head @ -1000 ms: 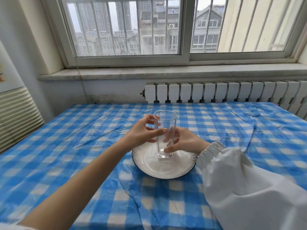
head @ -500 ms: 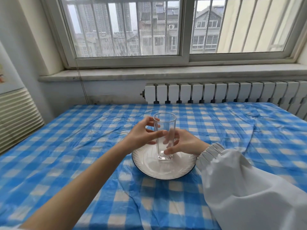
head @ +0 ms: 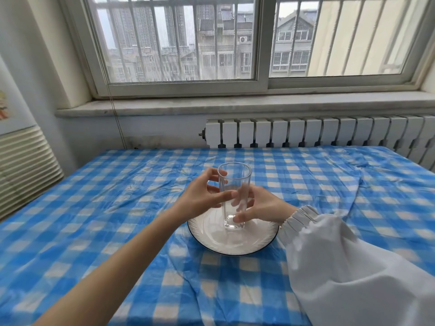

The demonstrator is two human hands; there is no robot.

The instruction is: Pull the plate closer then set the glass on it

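Head view: tall clear drinking glass (head: 234, 196), smooth straight walls with a slightly squared section and thick base, stands upright on the round white ceramic plate (head: 235, 243). Plate is shallow and glossy, with a thin dark rim line and fine ribbing near the edge. Glass base sits on the far half of the plate, behind centre.

Left hand (head: 200, 196), bare forearm, comes in from lower left; thumb and fingers curled round the left side of the glass at mid height, thumb tip pressed on the near face. Right hand (head: 261, 205), wrist in a gathered elastic cuff of a loose white fabric sleeve (head: 353, 267), curls round the right side; fingertips seen through the glass, thumb low near the base. Both hands pinch the glass from opposite sides. Cannot tell how firm the grip is; slight motion blur.

Plate lies on a wrinkled, shiny blue-and-white checked plastic tablecloth (head: 117, 220) covering the flat table, near the middle, just ahead of the person.

Behind: white ribbed metal radiator (head: 317, 132), grey stone windowsill (head: 235, 103), barred sliding window (head: 235, 38). Slatted beige panel (head: 23, 165) at far left.
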